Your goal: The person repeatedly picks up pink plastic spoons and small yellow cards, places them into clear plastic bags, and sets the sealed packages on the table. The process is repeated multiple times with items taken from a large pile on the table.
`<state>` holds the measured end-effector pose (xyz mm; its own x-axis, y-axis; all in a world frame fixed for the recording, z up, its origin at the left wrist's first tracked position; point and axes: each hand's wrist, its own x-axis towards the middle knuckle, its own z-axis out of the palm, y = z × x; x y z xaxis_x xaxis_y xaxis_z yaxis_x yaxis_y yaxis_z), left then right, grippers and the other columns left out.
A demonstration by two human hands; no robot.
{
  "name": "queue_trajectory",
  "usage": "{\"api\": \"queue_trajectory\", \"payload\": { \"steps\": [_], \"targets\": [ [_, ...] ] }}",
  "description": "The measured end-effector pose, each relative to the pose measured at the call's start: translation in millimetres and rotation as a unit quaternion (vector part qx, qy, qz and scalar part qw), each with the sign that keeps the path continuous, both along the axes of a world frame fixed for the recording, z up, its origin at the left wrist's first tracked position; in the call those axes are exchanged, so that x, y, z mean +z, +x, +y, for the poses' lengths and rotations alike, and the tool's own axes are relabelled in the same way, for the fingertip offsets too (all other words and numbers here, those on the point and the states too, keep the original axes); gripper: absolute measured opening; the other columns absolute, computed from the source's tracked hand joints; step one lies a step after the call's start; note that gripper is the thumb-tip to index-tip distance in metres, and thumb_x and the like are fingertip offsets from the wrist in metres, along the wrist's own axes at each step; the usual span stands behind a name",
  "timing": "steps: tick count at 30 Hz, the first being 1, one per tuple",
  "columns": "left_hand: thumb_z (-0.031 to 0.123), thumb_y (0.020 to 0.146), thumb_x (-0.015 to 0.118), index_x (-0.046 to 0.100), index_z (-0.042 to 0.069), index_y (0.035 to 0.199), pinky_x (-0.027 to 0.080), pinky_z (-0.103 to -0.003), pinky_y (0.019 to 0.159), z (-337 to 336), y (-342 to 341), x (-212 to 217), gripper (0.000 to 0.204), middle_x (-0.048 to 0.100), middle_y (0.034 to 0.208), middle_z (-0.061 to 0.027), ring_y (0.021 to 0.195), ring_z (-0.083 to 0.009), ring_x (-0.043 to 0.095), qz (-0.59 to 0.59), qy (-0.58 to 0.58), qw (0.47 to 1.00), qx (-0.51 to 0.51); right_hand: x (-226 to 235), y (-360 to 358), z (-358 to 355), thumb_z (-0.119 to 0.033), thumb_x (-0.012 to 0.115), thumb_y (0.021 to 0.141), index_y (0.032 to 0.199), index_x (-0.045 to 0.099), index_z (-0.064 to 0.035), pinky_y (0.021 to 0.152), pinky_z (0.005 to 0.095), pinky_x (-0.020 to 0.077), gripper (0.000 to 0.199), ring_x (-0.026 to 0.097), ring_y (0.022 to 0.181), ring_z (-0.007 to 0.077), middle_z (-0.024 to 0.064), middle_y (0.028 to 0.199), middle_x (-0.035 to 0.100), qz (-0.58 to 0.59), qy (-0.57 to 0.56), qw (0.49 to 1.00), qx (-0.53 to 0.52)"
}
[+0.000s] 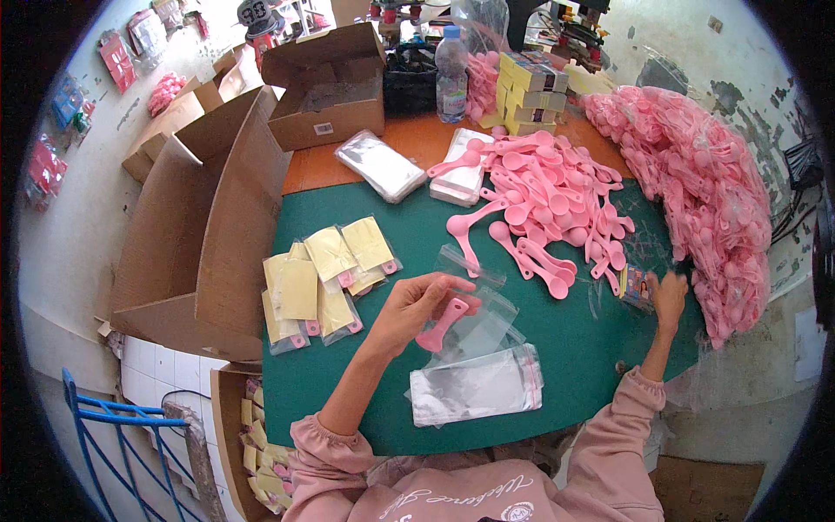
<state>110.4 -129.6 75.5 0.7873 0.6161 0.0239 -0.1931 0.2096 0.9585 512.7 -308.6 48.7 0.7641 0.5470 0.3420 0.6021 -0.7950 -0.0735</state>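
Note:
My left hand (416,306) is closed on a pink plastic measuring spoon (442,325), handle upward, over the middle of the green tabletop. Beneath and beside it lie loose clear plastic bags (487,317) and a neat stack of clear bags (477,388) nearer to me. Far to the right, my right hand (668,300) bends its fingers at the edge of a small stack of printed cards (637,287); whether a card is pinched in them is hidden. A large heap of pink spoons (548,191) spreads just beyond the cards.
Packed bags with yellow cards (300,287) lie at the left. Bag bundles (381,165), a water bottle (450,76) and yellow card stacks (531,91) stand farther back. Cardboard boxes (230,209) line the left; a big bag of wrapped pink spoons (696,191) slumps at the right.

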Motion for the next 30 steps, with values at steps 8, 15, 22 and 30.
{"api": "queue_trajectory", "payload": {
  "steps": [8, 15, 22, 30],
  "targets": [
    [0.027, 0.093, 0.042, 0.057, -0.003, 0.105, 0.049, -0.025, 0.074, -1.6, -7.0, 0.9, 0.035, 0.063, 0.094, -0.0119, 0.089, -0.0161, 0.061, 0.000, -0.013, 0.999, -0.032, -3.3, 7.4, -4.6, -0.025, 0.057, 0.078, 0.091, 0.058, -0.0109, 0.065, 0.0470, 0.0453, 0.019, 0.058, 0.080, 0.0345, 0.0159, 0.085, 0.059, -0.060, -0.001, 0.994, -0.093],
    [0.025, 0.093, 0.041, 0.057, -0.004, 0.103, 0.050, -0.027, 0.074, -7.8, 0.7, 1.6, 0.035, 0.064, 0.092, -0.0141, 0.086, -0.0169, 0.062, 0.038, -0.010, 0.996, -0.080, 74.1, -99.9, 29.4, -0.009, 0.056, 0.081, 0.089, 0.055, -0.0011, 0.062, 0.0327, 0.0463, 0.012, 0.058, 0.070, 0.0198, 0.0083, 0.082, 0.060, 0.088, 0.273, 0.933, 0.219],
    [0.022, 0.092, 0.044, 0.058, -0.004, 0.103, 0.049, -0.026, 0.075, -7.7, -3.3, -5.8, 0.031, 0.064, 0.092, -0.0115, 0.085, -0.0146, 0.061, 0.037, -0.017, 0.998, -0.052, 101.3, -213.7, 63.7, -0.001, 0.060, 0.077, 0.090, 0.056, -0.0009, 0.043, 0.0213, 0.0418, 0.013, 0.053, 0.051, 0.0072, 0.0045, 0.069, 0.059, 0.385, 0.246, 0.772, 0.441],
    [0.020, 0.091, 0.047, 0.060, -0.005, 0.096, 0.048, -0.024, 0.073, -4.9, -7.3, 1.0, 0.028, 0.063, 0.089, -0.0071, 0.079, -0.0100, 0.057, 0.064, 0.053, 0.994, -0.067, 111.9, -209.1, 68.3, 0.000, 0.060, 0.076, 0.087, 0.058, -0.0006, 0.051, 0.0238, 0.0439, 0.012, 0.055, 0.056, 0.0125, 0.0088, 0.071, 0.059, 0.216, 0.169, 0.824, 0.496]
  ]
}}
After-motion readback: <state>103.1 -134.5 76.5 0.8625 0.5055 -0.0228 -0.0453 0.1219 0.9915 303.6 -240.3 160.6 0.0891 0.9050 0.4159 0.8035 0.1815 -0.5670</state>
